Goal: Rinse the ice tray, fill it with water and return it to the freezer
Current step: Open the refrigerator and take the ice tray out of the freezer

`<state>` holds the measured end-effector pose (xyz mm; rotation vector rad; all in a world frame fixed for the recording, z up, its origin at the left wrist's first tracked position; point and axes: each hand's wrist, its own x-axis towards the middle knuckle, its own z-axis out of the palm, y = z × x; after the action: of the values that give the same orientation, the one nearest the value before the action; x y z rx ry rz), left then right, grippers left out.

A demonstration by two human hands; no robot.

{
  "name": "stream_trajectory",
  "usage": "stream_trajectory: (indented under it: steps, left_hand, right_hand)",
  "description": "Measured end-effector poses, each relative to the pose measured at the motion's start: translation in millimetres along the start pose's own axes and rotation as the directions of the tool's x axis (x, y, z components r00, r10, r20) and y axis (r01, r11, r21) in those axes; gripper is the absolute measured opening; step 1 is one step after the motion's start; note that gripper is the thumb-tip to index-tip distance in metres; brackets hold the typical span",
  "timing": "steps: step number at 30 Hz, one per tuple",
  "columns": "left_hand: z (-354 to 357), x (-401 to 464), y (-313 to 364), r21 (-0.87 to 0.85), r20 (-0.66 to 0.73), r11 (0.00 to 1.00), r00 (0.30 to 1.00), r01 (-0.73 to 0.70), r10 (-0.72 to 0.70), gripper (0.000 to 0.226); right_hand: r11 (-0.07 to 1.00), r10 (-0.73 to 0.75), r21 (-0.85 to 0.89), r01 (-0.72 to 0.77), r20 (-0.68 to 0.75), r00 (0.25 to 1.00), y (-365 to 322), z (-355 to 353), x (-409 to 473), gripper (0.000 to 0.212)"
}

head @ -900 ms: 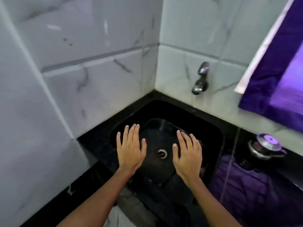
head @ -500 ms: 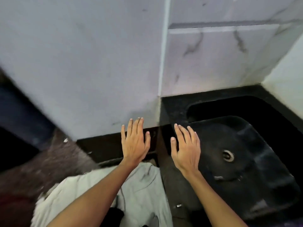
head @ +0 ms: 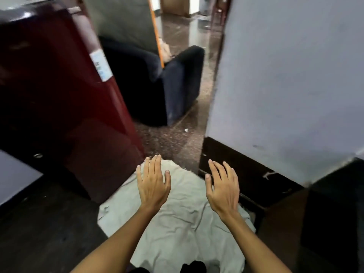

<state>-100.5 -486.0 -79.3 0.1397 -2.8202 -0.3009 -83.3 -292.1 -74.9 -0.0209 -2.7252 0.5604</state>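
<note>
Head view: both palms down, empty.
Left hand (head: 152, 185): fingers straight, nearly together.
Right hand (head: 222, 187): fingers straight, slightly spread.
Ice tray: not in view (prob. in freezer).
Fridge (head: 65, 99): glossy maroon, boxy, approx 10 o'clock of fingers; left hand nearer.
Cloth (head: 177, 223): pale, crumpled, under hands.

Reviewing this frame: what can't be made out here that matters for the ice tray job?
- Ice tray: nowhere in the head view; left hand and right hand hold nothing.
- Red fridge: cut off by the left and top edges, blurred; no handle or freezer door can be made out.
- Sink: outside the frame.
</note>
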Motion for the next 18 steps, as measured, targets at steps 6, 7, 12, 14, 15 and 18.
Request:
stream_trajectory:
  steps: [6, 7, 12, 14, 15, 18]
  left_hand:
    - [-39.0, -38.1, -126.1, 0.063, -0.085, 0.981, 0.98, 0.184, -0.178, 0.053]
    - [-45.9, -46.2, -144.6, 0.066, -0.097, 0.974, 0.973, 0.218, -0.211, 0.054]
    - [-71.2, -77.8, -213.2, 0.063, -0.172, 0.923, 0.915, 0.381, -0.366, 0.055]
    - [-80.7, -88.4, -232.7, 0.058, -0.199, 0.891, 0.88, 0.45, -0.432, 0.055]
    - [-84.4, -90.6, -238.2, 0.052, -0.205, 0.878, 0.866, 0.475, -0.456, 0.055]
    - [-94.1, -99.1, -256.6, 0.049, -0.228, 0.834, 0.819, 0.55, -0.526, 0.054]
  right_hand:
    - [0.978, -0.192, 0.101, 0.184, 0.078, 0.978, -117.3, 56.0, -21.5, 0.044]
    - [0.968, -0.229, 0.122, 0.218, 0.076, 0.971, -135.7, 61.8, -27.0, 0.044]
    - [0.905, -0.384, 0.203, 0.373, 0.02, 0.923, -213.1, 86.1, -41.0, 0.04]
    - [0.877, -0.441, 0.229, 0.423, 0.032, 0.897, -238.6, 95.0, -46.1, 0.041]
    - [0.864, -0.464, 0.238, 0.443, 0.039, 0.885, -248.0, 98.0, -46.9, 0.041]
    - [0.817, -0.541, 0.275, 0.507, 0.06, 0.839, -277.9, 107.2, -48.4, 0.042]
